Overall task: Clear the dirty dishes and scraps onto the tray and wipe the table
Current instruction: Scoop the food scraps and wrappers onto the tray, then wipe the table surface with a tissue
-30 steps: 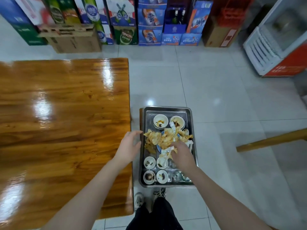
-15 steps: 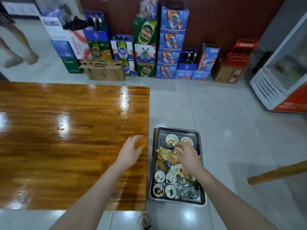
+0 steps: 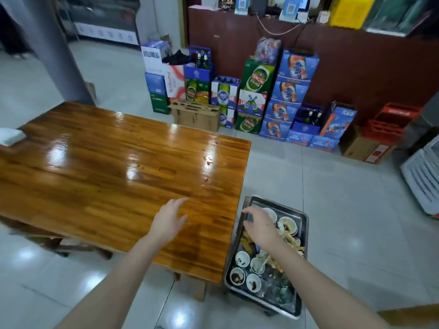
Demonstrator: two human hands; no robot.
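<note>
A glossy wooden table [image 3: 99,167] fills the left and middle, with small stains [image 3: 208,160] near its right edge. Just past that edge stands a metal tray [image 3: 303,224] holding several small dirty bowls [image 3: 242,259], crumpled yellowish scraps and some glasses. My left hand [image 3: 169,220] hovers flat over the table's right part, fingers spread and holding nothing. My right hand [image 3: 260,224] is above the tray's near-left side, over the bowls, fingers loosely bent and blurred; nothing shows in it.
Stacked beer and drink cartons [image 3: 259,91] line the dark counter at the back. Red crates [image 3: 389,122] and a white fridge [image 3: 422,176] stand right. A grey pillar [image 3: 59,51] rises behind the table. White napkins [image 3: 9,136] lie at the table's far left corner.
My view has tilted up, showing more of the room. My right hand has lifted off the scraps and moved toward the tray's left side. My left hand stays open over the table.
</note>
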